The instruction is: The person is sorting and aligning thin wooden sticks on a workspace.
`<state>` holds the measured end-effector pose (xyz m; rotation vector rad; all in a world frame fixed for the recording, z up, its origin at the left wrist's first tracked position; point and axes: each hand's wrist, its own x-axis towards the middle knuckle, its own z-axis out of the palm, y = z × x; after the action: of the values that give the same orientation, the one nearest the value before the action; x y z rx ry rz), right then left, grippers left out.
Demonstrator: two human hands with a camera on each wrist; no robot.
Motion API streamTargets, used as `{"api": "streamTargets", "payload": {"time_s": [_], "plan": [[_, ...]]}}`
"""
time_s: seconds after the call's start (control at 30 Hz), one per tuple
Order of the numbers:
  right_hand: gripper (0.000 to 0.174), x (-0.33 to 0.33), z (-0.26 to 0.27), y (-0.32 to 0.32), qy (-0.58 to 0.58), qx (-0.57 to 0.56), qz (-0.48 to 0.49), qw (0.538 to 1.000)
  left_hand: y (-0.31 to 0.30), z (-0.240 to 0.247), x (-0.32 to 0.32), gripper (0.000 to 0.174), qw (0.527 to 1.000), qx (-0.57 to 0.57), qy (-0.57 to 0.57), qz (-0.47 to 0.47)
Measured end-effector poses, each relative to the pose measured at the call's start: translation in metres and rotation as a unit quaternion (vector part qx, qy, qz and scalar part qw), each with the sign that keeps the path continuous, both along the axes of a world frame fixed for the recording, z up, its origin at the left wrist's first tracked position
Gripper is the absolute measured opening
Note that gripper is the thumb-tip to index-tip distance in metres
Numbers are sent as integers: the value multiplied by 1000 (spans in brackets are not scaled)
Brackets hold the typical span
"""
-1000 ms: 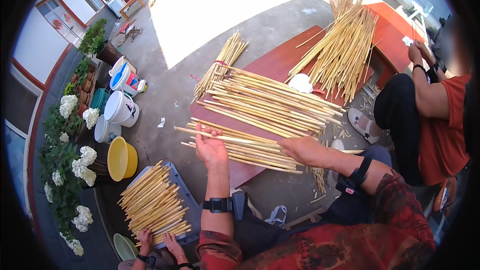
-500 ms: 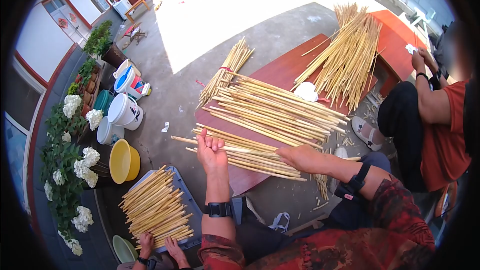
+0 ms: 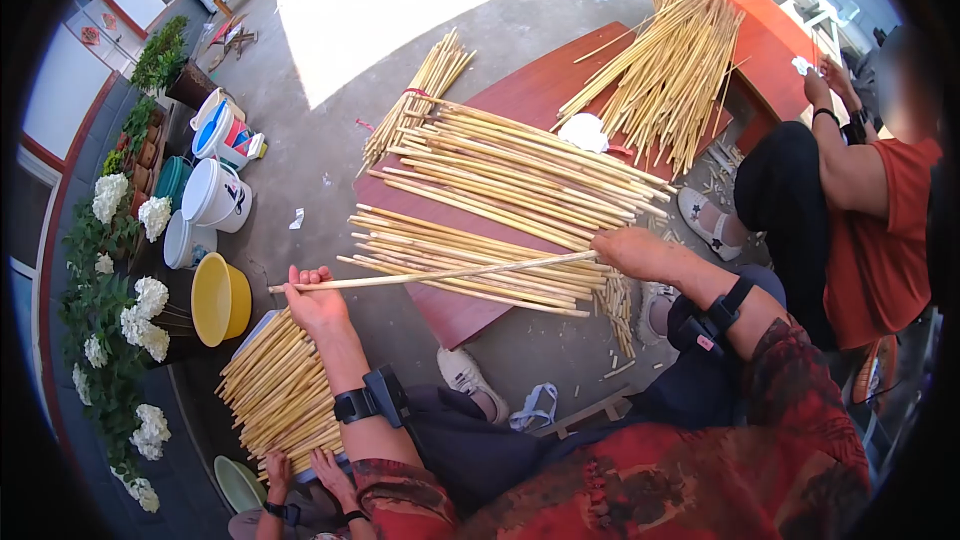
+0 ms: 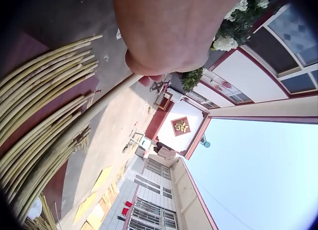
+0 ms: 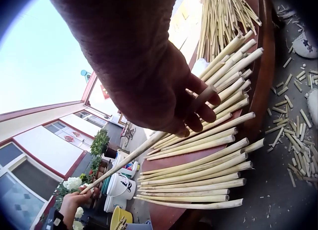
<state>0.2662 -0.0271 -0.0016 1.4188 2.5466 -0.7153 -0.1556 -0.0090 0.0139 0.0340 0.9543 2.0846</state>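
Note:
A single long, pale stalk (image 3: 450, 273) is stretched between two hands, above a row of similar stalks (image 3: 470, 285) on the red-brown board. My left hand (image 3: 318, 302), palm up, holds it near its left end with curled fingers. At the other end my right hand (image 3: 640, 252) grips it; in the right wrist view a short cut end shows past the fingers (image 5: 205, 111). The left wrist view has the back part of my left hand (image 4: 164, 36) with the stalk running out from under it. Farther up the board lies a thicker layer of stalks (image 3: 520, 175).
A tied bundle (image 3: 420, 100) and a big loose heap of stalks (image 3: 660, 80) lie beyond. At lower left, another person's hands (image 3: 320, 475) rest by a stalk pile (image 3: 285, 390). Buckets (image 3: 215, 195) and a yellow basin (image 3: 220, 300) stand left. A seated person (image 3: 870, 200) is at right.
My left hand has moved left and down, away from the row of stalks. The right hand now sits at the stalk's right end, higher than before. More of the stalk shows between them.

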Motion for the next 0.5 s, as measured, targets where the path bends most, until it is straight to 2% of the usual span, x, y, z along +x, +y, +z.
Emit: {"api": "streamTargets", "payload": {"time_s": [0.07,0.13,0.17,0.23,0.4,0.47,0.5], "plan": [[14,-8,-6,-2,5,-11,0,1000,5,-2,18,35,999,-40,17,-20],[16,-19,-12,0,30,-44,12,999,5,-5,40,36,965,-138,81,-208],[16,-24,-11,0,19,-41,9,999,4,-5,52,36,965,-140,80,-207],[16,-35,-8,4,11,-41,-5,999,2,-1,73,35,936,-146,103,-303],[18,-47,-40,12,-6,-31,-9,999,-6,2,93,31,909,-96,187,-360],[19,-52,-41,12,-19,-50,-8,999,-13,1,102,30,862,-90,202,-456],[19,-53,-42,14,-19,-50,-6,999,-16,-1,107,30,863,-90,201,-454]]}}
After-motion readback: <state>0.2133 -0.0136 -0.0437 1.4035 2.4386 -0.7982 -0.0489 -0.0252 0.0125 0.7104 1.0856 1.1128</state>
